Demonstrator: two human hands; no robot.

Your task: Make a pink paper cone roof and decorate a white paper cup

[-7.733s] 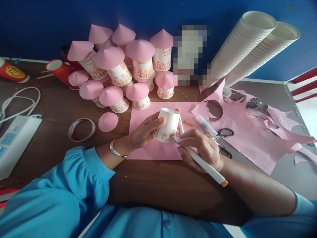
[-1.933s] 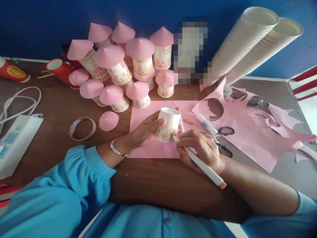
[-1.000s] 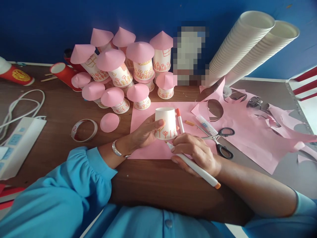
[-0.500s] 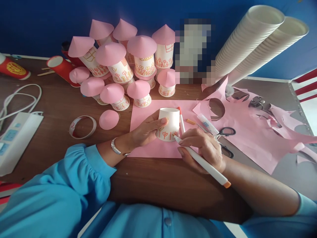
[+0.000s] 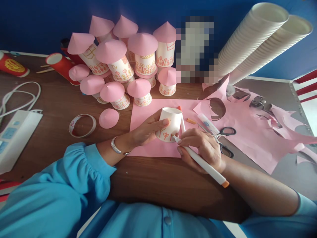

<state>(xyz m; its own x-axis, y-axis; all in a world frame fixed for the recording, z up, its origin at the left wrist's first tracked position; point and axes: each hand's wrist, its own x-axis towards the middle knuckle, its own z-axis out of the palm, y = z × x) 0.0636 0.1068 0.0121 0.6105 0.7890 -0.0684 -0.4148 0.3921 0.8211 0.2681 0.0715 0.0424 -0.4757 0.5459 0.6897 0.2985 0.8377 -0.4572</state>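
Note:
My left hand [image 5: 148, 128] is closed around the side of a white paper cup [image 5: 172, 120], its thumb across the front. Orange-red flowers are drawn along the cup's lower band, and the cup leans slightly. Between the fingers of my right hand [image 5: 201, 147] is a white marker [image 5: 205, 167] with an orange end cap. Its tip meets the cup near the base, by the drawn flowers. Under the cup lies a pink paper sheet [image 5: 143, 145]. Another white marker with a red-orange end [image 5: 182, 124] lies partly hidden behind the cup.
Several decorated cups with pink cone roofs [image 5: 110, 51] stand behind. A loose pink cone [image 5: 109, 118] and a tape roll [image 5: 82, 125] lie left, beside a power strip [image 5: 21, 138]. Scissors [image 5: 226, 132], a glue tube [image 5: 208, 123], cut pink paper [image 5: 250, 138] and tall cup stacks [image 5: 250, 43] are right.
The cup has tilted a little in my left hand, its top shifting right. The marker's back end has moved slightly left, while its tip stays at the cup's lower part.

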